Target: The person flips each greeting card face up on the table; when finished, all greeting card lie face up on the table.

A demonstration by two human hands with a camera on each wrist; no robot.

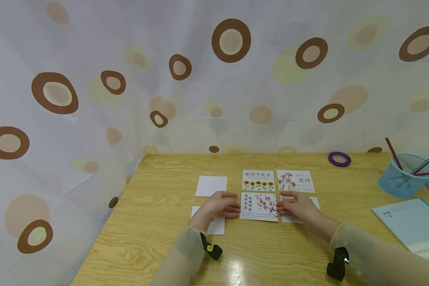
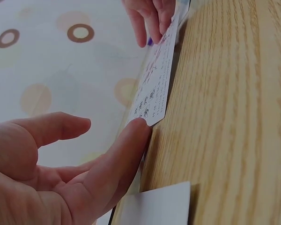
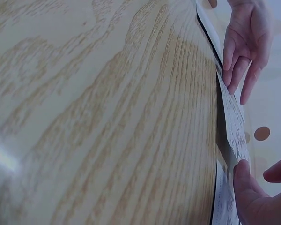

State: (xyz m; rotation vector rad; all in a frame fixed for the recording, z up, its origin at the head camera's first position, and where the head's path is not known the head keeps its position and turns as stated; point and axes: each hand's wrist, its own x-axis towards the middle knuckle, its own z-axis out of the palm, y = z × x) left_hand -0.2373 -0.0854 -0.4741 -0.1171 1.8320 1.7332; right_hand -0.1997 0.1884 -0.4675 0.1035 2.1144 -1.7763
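A card with pink blossom branches (image 1: 259, 207) lies between the two hands in the head view. Its left edge meets the fingertips of my left hand (image 1: 217, 206), whose fingers are extended and thumb stands apart in the left wrist view. Fingers of my right hand (image 1: 302, 206) touch the opposite edge. In the right wrist view, a dark shadow lies along the near edge of the blossom card (image 3: 233, 119). Behind it sit a sunflower card (image 1: 258, 181) and a pink-flower card (image 1: 295, 181). Another printed card (image 1: 290, 219) is partly hidden below the right hand.
Two blank white cards, a rear one (image 1: 211, 185) and a front one (image 1: 216, 227), lie by the left hand. Farther right are a purple ring (image 1: 339, 159), a blue cup (image 1: 397, 182) with pencils, and a lined notepad (image 1: 411, 224). A patterned curtain (image 1: 200, 95) borders the table.
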